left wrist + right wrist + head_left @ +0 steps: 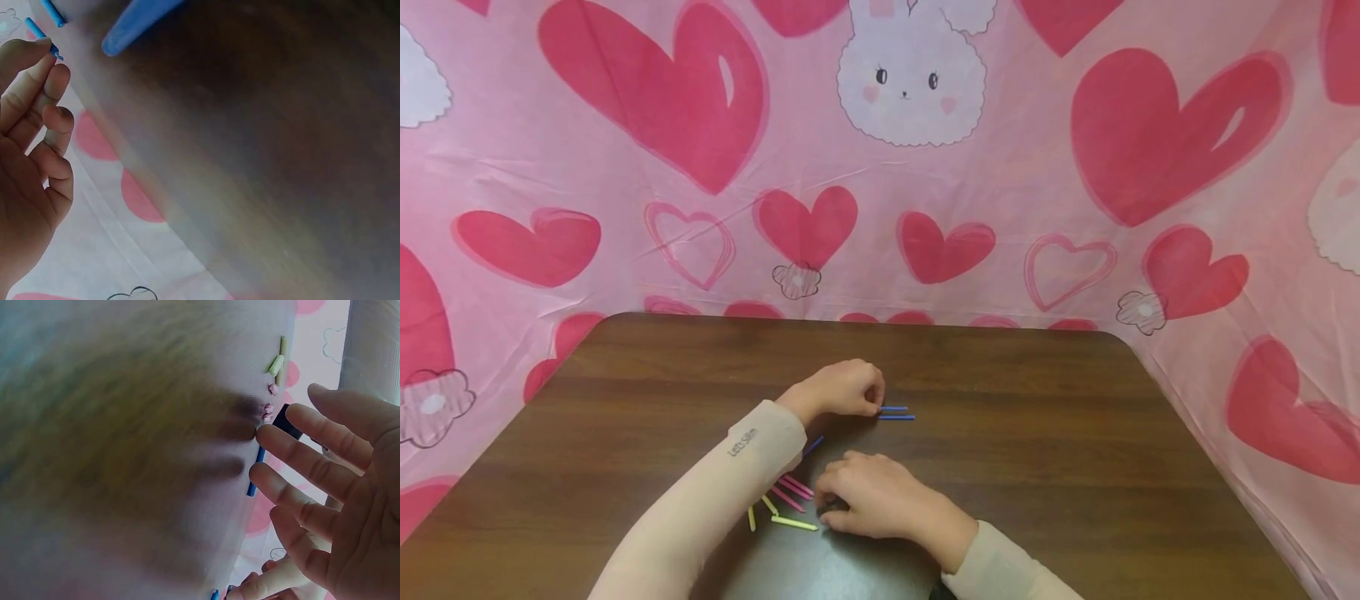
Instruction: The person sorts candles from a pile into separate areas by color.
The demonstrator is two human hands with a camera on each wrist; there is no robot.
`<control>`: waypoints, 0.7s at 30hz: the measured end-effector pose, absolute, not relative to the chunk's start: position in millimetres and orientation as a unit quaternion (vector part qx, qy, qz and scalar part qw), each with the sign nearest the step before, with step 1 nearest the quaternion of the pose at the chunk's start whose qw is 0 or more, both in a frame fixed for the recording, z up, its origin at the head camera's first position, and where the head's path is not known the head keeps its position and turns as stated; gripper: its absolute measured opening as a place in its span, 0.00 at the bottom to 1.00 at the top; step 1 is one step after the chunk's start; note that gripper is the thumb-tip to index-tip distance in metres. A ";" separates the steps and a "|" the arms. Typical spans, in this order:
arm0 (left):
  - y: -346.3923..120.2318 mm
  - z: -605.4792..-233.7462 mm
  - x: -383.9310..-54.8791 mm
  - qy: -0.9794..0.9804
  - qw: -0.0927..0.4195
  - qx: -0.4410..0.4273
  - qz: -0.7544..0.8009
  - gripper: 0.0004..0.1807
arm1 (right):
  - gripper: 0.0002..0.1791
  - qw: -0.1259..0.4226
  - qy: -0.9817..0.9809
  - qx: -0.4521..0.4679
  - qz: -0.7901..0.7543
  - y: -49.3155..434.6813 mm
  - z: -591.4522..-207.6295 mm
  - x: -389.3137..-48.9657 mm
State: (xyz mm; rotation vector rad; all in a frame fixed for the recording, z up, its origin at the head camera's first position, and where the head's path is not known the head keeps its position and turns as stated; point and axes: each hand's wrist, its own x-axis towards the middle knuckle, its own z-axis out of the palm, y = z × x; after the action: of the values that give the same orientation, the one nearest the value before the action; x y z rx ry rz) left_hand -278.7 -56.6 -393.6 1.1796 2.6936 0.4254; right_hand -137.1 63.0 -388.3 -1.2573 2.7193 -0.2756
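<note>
In the head view my left hand (846, 387) reaches across the table, thumb and forefinger pinching the end of a thin blue stick (895, 408). A second blue stick (898, 417) lies alongside, nearly parallel. The left wrist view shows the pinched blue stick (36, 29) at the fingertips and a blurred blue stick (137, 26) close to the camera. My right hand (880, 496) hovers low, fingers spread and slightly bent with nothing held. Pink sticks (793, 492) and yellow sticks (794, 523) lie just left of it, beside another blue stick (813, 446).
A brown wood-grain table (1037, 400) carries the sticks. Pink heart-patterned cloth (805, 167) hangs around its far side and flanks. My left sleeve (700, 500) covers part of the stick group. In the right wrist view a small black object (287, 422) appears behind the fingers, its kind unclear.
</note>
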 end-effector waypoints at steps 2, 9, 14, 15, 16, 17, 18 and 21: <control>-54.8 -393.5 -278.8 0.905 0.091 0.391 0.142 0.05 | 0.05 0.065 0.902 -0.417 -0.090 62.3 -388.6 -137.1; -47.4 -392.9 -279.8 0.903 0.098 0.397 0.132 0.05 | 0.05 0.070 0.903 -0.412 -0.098 61.7 -388.4 -136.8; -45.1 -394.5 -280.1 0.905 0.104 0.391 0.131 0.06 | 0.05 0.071 0.904 -0.411 -0.090 60.7 -387.4 -136.3; -44.4 -394.9 -280.0 0.905 0.104 0.390 0.131 0.06 | 0.05 0.072 0.904 -0.411 -0.089 60.6 -387.2 -136.0; -43.8 -395.2 -279.8 0.905 0.104 0.390 0.132 0.06 | 0.05 0.073 0.904 -0.411 -0.088 60.4 -387.0 -135.9; -43.1 -395.4 -279.5 0.905 0.105 0.390 0.131 0.06 | 0.05 0.074 0.905 -0.411 -0.086 60.2 -386.7 -135.7; -42.4 -395.5 -279.4 0.906 0.105 0.390 0.131 0.06 | 0.05 0.075 0.905 -0.411 -0.085 60.0 -386.5 -135.5; -41.2 -395.7 -279.1 0.907 0.101 0.390 0.124 0.06 | 0.05 0.078 0.904 -0.411 -0.084 59.6 -385.8 -135.0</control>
State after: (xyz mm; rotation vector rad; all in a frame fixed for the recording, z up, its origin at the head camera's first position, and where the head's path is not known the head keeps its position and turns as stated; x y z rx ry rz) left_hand -279.1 -41.2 -395.7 1.1508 2.6794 0.3663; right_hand -135.0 59.6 -385.8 -1.2307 2.7087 -0.2503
